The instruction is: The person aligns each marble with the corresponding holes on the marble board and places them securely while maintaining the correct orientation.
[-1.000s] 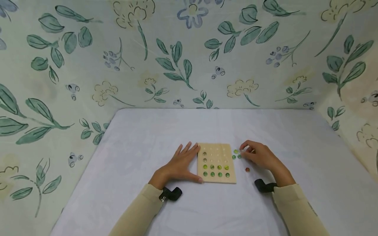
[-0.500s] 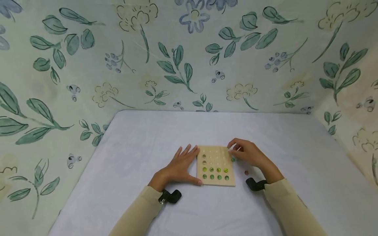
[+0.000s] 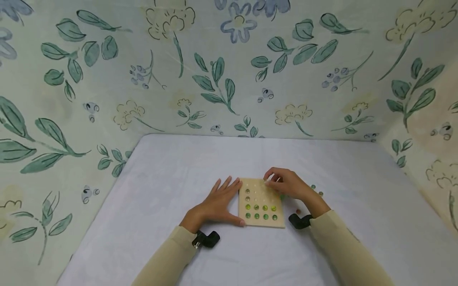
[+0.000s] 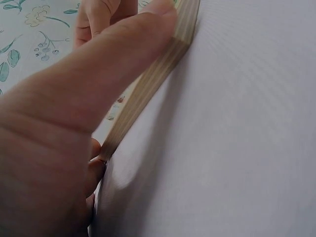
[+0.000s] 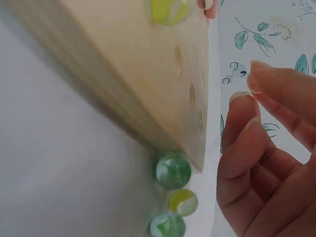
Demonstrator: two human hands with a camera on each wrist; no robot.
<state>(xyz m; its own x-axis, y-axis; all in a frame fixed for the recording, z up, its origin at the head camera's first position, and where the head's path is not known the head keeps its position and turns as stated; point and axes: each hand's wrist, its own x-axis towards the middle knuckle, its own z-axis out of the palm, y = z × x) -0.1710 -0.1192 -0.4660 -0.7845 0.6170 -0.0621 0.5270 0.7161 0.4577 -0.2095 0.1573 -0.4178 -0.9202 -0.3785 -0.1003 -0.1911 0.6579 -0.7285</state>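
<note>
2 hands work at a small wooden board point(image 3: 261, 203) near the middle of the white table point(image 3: 161, 178). The right hand point(image 3: 286, 186) hangs over the board's far right corner with fingertips point(image 5: 244, 106) drawn together; the head view suggests a pinch, but whether a marble sits between them I cannot tell. The left hand point(image 3: 218, 202) lies flat and relaxed, its thumb point(image 4: 123, 54) pressed along the board's left edge, bracing it.

The board is stiff, layered plywood with rows of shallow round holes; 8 green marbles point(image 3: 261, 211) fill its 2 near rows, and 2 duller ones sit above them on the left. I judge it light and apt to slide on the smooth cloth, so holding it by the edges makes sense. 3 loose marbles point(image 5: 174, 171) touch or nearly touch its right edge: glassy, hard, slick and quick to roll, best taken between fingertip and thumb. A few more point(image 3: 316, 190) lie further right.
</note>
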